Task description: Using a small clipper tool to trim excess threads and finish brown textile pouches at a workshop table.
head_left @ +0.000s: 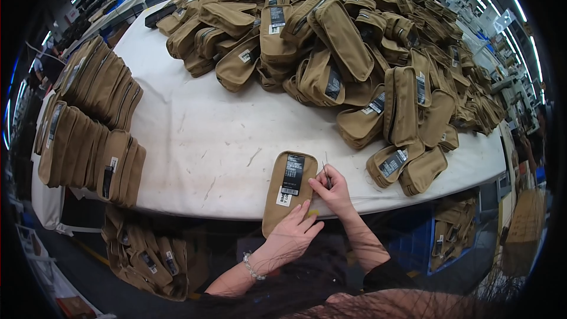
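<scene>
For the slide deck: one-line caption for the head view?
Left hand on a tan pouch, right hand holding a slim tool, more pouches heaped beyond.

Long tan fabric pouch [274,184], rounded corners, approx. vert., lower end past desk [207,159] edge; blk tag [293,171] & wht label [284,199] face up. Slim metal tool [327,176] in R hand [334,192].
</scene>
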Available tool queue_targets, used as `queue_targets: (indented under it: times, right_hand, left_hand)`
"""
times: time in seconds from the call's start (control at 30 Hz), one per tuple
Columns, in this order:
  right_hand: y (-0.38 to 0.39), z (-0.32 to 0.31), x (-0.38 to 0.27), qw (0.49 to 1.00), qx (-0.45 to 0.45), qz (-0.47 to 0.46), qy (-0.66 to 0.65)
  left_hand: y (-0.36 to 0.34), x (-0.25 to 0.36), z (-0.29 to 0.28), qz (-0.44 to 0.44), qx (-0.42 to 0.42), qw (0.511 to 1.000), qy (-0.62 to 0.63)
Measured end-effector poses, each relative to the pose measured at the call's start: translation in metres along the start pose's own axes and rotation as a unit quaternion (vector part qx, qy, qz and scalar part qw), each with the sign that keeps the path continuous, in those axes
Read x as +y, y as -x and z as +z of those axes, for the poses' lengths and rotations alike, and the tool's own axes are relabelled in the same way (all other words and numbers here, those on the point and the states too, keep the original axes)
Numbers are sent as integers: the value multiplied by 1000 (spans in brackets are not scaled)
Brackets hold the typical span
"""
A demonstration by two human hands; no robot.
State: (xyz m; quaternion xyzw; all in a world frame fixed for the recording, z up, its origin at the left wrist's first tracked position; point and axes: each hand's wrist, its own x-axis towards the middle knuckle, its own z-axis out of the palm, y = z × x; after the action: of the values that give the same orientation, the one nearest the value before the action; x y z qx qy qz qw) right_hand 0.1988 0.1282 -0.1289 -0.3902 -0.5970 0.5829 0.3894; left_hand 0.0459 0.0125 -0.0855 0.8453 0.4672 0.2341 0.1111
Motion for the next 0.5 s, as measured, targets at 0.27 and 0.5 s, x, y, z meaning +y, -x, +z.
queue_targets:
  times: [0.27, 0.5]
  right_hand:
    - [0, 7, -11, 999, 30, -3, -45]
    - [2, 8, -6, 998, 27, 2, -57]
  left_hand:
    - [-4, 1, -44, 41, -44, 938, 342]
    - [8, 14, -3, 110, -196, 962, 154]
